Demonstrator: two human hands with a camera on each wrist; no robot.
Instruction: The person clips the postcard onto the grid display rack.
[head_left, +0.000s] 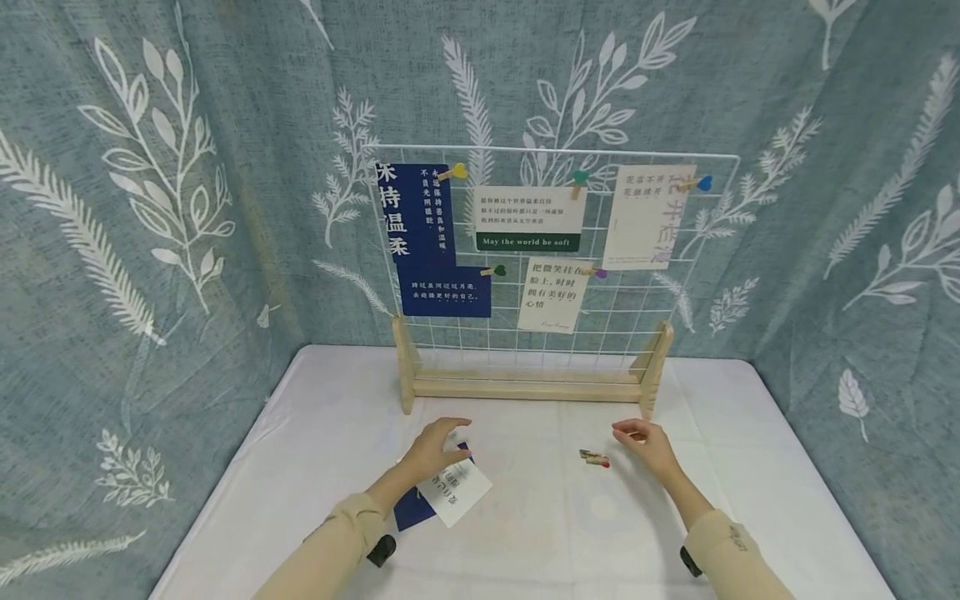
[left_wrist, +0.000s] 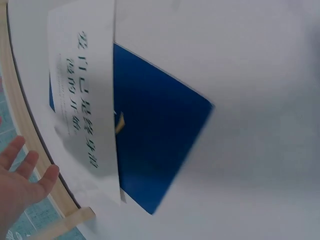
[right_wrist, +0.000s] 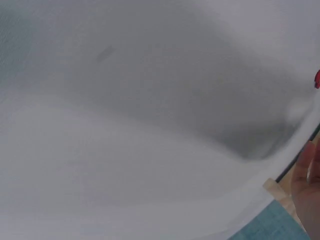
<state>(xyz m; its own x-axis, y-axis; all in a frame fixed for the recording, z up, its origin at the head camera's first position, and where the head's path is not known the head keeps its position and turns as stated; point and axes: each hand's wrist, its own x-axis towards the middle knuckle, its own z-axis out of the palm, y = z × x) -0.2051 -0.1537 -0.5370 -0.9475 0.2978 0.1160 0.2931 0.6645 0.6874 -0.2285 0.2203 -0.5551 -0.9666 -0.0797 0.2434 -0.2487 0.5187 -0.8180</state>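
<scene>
My left hand (head_left: pixel 429 450) hovers over the far left part of a white card (head_left: pixel 463 493), fingers spread and gently bent, gripping nothing. That card has printed characters and lies crosswise over a dark blue card (head_left: pixel 412 510). In the left wrist view the white card (left_wrist: pixel 87 100) hides much of the blue card (left_wrist: pixel 155 125). A few small wooden clothespins (head_left: pixel 596 459), one with a red end, lie on the table. Just right of them is my right hand (head_left: pixel 648 446), its fingers loosely bent with nothing seen between them. The right wrist view shows only part of this hand (right_wrist: pixel 307 187).
A white wire grid (head_left: pixel 510 358) stands upright in a wooden base (head_left: pixel 525 389) behind the hands. Several cards hang on it, among them a green-and-white card (head_left: pixel 528 218), held by heart-topped clothespins such as a yellow one (head_left: pixel 454 172). Patterned curtains (head_left: pixel 247 167) surround the white table (head_left: pixel 540 533).
</scene>
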